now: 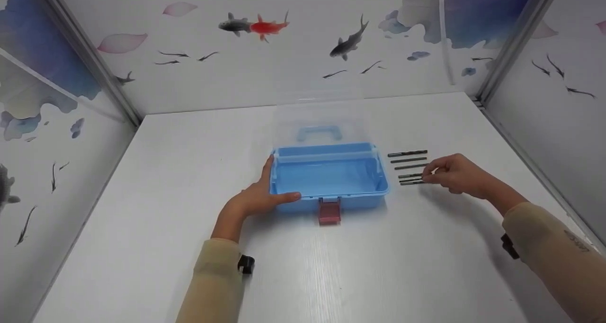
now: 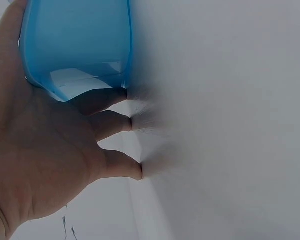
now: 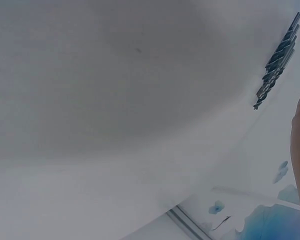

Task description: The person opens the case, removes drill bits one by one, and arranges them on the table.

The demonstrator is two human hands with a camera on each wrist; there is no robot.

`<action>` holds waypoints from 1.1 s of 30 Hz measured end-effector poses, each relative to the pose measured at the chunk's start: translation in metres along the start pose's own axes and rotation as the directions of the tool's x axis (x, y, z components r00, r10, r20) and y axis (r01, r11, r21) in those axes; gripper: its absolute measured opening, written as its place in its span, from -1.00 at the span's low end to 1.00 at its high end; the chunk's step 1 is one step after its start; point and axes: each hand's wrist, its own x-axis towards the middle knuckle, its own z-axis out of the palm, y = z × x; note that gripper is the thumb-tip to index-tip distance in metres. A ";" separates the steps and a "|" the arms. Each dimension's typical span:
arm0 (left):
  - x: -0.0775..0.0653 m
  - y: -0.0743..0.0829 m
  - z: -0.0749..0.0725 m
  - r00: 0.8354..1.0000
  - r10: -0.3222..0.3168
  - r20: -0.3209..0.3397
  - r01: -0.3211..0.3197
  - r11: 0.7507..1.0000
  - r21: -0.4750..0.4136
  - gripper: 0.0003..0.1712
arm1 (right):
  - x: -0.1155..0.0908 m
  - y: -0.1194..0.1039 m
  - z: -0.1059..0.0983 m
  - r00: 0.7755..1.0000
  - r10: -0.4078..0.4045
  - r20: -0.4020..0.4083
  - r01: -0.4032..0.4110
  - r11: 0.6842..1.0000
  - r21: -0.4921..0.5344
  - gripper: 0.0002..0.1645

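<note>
A light-blue plastic toolbox [image 1: 331, 202] stands on the table with its clear lid tipped back and a dark red latch [image 1: 330, 212] hanging at the front. My left hand [image 1: 255, 197] rests spread against the box's left front corner, thumb along the front rim. In the left wrist view, straight fingers [image 2: 112, 123] reach down beside the box wall to the table. Right of the box lie several dark metal drill bits [image 1: 407, 153], roughly parallel. Bent fingers of my right hand [image 1: 457, 175] are at the right ends of the nearest bits; the right wrist view leaves those fingertips out.
The white table [image 1: 293, 275] is enclosed by printed panels [image 1: 303, 39] with fish and petals at the back and sides. A blue carrying handle [image 1: 319, 132] shows on the transparent lid behind the box. Metal posts [image 1: 521, 39] stand at the back corners.
</note>
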 end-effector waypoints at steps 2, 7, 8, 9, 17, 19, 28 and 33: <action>0.000 0.000 0.000 1.000 0.003 0.005 -0.003 1.000 -0.004 0.56 | -0.001 0.003 0.000 1.000 0.000 0.008 -0.001 1.000 0.003 -0.69; -0.002 0.002 -0.001 1.000 0.005 0.013 -0.005 1.000 0.001 0.55 | -0.002 0.011 0.000 1.000 -0.004 0.024 0.003 1.000 0.008 -0.64; -0.002 0.002 -0.001 1.000 0.004 0.013 -0.004 1.000 0.002 0.55 | -0.002 0.012 0.000 1.000 -0.004 0.024 0.004 1.000 0.012 -0.64; -0.002 0.002 -0.001 1.000 0.004 0.011 -0.004 1.000 0.004 0.56 | -0.002 0.013 0.000 1.000 -0.003 0.025 0.003 1.000 0.014 -0.63; -0.001 0.001 -0.001 1.000 0.015 0.009 -0.015 1.000 -0.012 0.60 | -0.002 0.025 0.004 0.998 0.004 0.062 -0.008 0.998 0.056 -0.62; -0.001 0.001 -0.001 1.000 0.015 0.011 -0.015 1.000 -0.017 0.60 | -0.002 0.028 0.005 0.998 0.006 0.065 -0.010 0.998 0.063 -0.62; 0.000 -0.001 -0.001 1.000 0.003 0.004 -0.003 1.000 -0.003 0.59 | -0.003 0.030 0.007 0.999 0.023 0.047 -0.025 0.999 0.044 -0.63; 0.000 -0.001 -0.001 1.000 0.004 0.000 -0.004 1.000 0.009 0.59 | -0.003 0.031 0.009 0.999 0.023 0.025 -0.023 1.000 -0.013 -0.69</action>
